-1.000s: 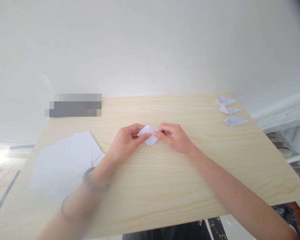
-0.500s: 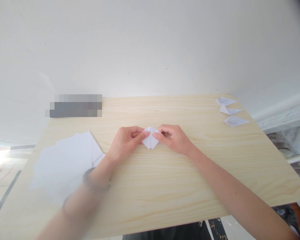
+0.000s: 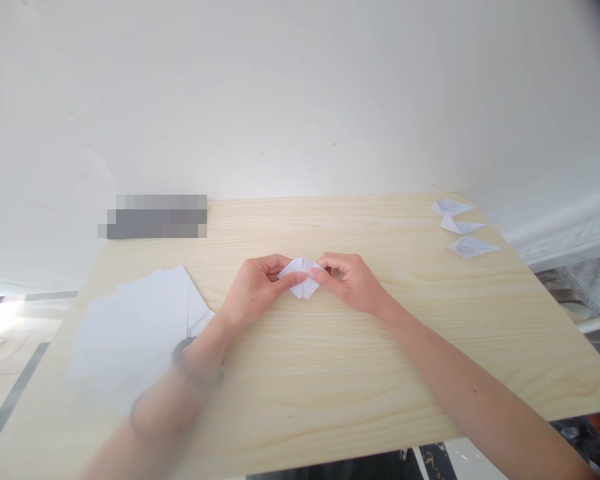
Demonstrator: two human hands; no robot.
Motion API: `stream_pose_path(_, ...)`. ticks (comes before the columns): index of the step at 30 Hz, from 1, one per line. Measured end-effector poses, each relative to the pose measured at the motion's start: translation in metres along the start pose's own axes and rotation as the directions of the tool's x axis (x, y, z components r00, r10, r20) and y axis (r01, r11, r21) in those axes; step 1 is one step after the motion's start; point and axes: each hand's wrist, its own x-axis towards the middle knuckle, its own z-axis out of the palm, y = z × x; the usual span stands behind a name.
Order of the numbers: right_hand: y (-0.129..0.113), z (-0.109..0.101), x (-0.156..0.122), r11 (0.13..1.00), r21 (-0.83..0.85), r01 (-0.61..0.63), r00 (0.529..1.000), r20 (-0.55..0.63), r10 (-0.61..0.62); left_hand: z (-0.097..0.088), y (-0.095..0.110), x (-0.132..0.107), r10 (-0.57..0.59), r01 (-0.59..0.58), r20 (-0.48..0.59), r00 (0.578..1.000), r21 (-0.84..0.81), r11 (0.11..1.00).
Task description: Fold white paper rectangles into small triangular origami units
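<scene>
- The left hand (image 3: 255, 287) is pinching the left side of a small folded paper (image 3: 303, 265), its thumb lying across the front and its other fingers curling behind.
- The right hand (image 3: 353, 280) is pinching the same paper from the right, its thumb pressing on the front near the middle (the two thumb tips are almost meeting there).
- The folded paper is sitting between the two hands, around the middle of the table (image 3: 360, 373), and is showing a crease running down its centre; whether it is touching the wood, I cannot tell.
- A dark band (image 3: 185, 357) is circling the left wrist, and the left forearm is looking hazy.
- A spread pile of white sheets (image 3: 135, 313) is lying on the left part of the table, with the left forearm covering some of it.
- Three folded pieces are resting in a row near the far right corner: a far one (image 3: 455, 206), a middle one (image 3: 463, 226) and a near one (image 3: 474, 248), each pointing its narrow tip to the right.
- A grey blurred block (image 3: 155, 220) is covering something at the far left corner.
- A pale wall (image 3: 300, 100) is rising behind the table.
</scene>
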Motion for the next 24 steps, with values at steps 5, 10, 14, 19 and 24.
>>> stream_pose_path(5, 0.0039, -0.0003, 0.0023, 0.998, 0.057, -0.028, 0.994, -0.108, 0.034, -0.0003, -0.0007, 0.0025, -0.005, -0.007, -0.069, 0.998, -0.172, 0.985)
stream_pose_path(10, 0.0028, -0.0015, 0.0022, 0.992, 0.122, 0.002, 0.994, -0.108, 0.011, 0.0002, -0.0007, 0.0014, 0.041, -0.049, -0.109, 0.993, -0.067, 0.997)
stream_pose_path(14, 0.0042, -0.0006, 0.002, 0.995, 0.09, -0.033, 0.997, -0.07, 0.039, 0.0011, 0.001, -0.0009, 0.05, -0.047, -0.086, 0.995, 0.034, 0.998)
stream_pose_path(19, 0.0073, 0.001, 0.0032, 0.979, 0.19, -0.069, 0.987, -0.132, 0.096, 0.0009, 0.002, -0.0009, 0.024, -0.027, -0.036, 0.999, -0.077, 0.997)
stream_pose_path(24, 0.0066, 0.0002, 0.0044, 0.956, 0.282, -0.074, 0.985, -0.13, 0.115, 0.0016, -0.0015, 0.0005, -0.008, 0.006, -0.051, 0.999, -0.032, 0.999)
